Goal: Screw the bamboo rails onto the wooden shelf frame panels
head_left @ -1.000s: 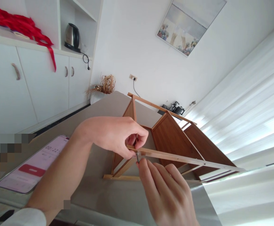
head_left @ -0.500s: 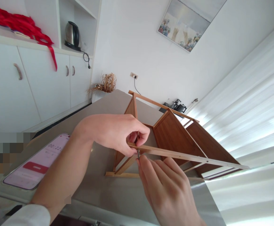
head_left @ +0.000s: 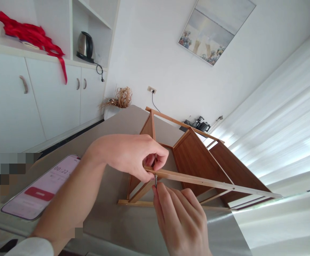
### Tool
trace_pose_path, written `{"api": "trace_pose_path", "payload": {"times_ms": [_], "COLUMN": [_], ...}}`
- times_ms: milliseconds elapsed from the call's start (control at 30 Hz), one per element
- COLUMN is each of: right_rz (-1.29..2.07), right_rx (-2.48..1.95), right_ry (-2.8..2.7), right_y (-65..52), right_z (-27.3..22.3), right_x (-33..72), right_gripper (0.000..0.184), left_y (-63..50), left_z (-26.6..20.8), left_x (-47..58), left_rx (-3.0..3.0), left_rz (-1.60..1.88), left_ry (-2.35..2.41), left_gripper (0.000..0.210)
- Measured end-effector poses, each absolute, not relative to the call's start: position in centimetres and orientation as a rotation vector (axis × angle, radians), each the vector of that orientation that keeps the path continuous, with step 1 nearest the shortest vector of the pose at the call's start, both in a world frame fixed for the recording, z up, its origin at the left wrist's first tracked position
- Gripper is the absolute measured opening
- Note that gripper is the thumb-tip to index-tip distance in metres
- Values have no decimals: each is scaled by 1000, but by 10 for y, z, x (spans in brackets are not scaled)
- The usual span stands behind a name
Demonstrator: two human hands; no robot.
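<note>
A wooden shelf frame point(head_left: 194, 156) with brown panels lies on its side on the table. My left hand point(head_left: 133, 154) reaches over the near end of its pale wooden rail point(head_left: 186, 177), thumb and fingers closed around that end. Just under the rail, beside my left thumb, a small metal screw point(head_left: 156, 179) stands nearly upright. My right hand point(head_left: 181, 217) is closed below the rail, with thumb and forefinger pinching the lower end of the thin metal. Whether a slim tool also sits in those fingers I cannot tell.
A phone point(head_left: 37, 188) showing a timer lies on the grey table point(head_left: 117, 220) at left, beside my forearm. White cabinets point(head_left: 53, 89) hold a kettle point(head_left: 85, 46) and a red ribbon point(head_left: 37, 35). Dried plants point(head_left: 121, 97) stand behind the table; white curtains point(head_left: 277, 117) hang at right.
The view has tilted slightly, so the scene sits a little lower. My right hand has shifted slightly down and left, and more of the metal piece shows. My left hand keeps its hold.
</note>
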State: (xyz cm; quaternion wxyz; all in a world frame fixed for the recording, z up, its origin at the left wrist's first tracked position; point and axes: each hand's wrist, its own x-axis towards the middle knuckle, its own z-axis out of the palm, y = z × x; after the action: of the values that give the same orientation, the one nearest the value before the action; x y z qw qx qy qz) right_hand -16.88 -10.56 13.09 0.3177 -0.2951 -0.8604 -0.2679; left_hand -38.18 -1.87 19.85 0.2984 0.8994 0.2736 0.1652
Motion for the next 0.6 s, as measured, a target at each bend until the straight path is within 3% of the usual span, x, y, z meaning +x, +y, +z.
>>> {"api": "trace_pose_path", "payload": {"times_ms": [367, 600], "right_rz": [-1004, -999], "right_rx": [-801, -790], "right_ry": [-2402, -2429], "right_y": [-111, -112], "right_z": [162, 169], "right_x": [-170, -166], "right_gripper": [28, 28], "left_y": [-18, -19], "left_z": [197, 197], "left_x": [-382, -381], "left_rx": [2380, 2362], "left_rz": [462, 462], "left_ry": [707, 708], "left_gripper": [12, 13]}}
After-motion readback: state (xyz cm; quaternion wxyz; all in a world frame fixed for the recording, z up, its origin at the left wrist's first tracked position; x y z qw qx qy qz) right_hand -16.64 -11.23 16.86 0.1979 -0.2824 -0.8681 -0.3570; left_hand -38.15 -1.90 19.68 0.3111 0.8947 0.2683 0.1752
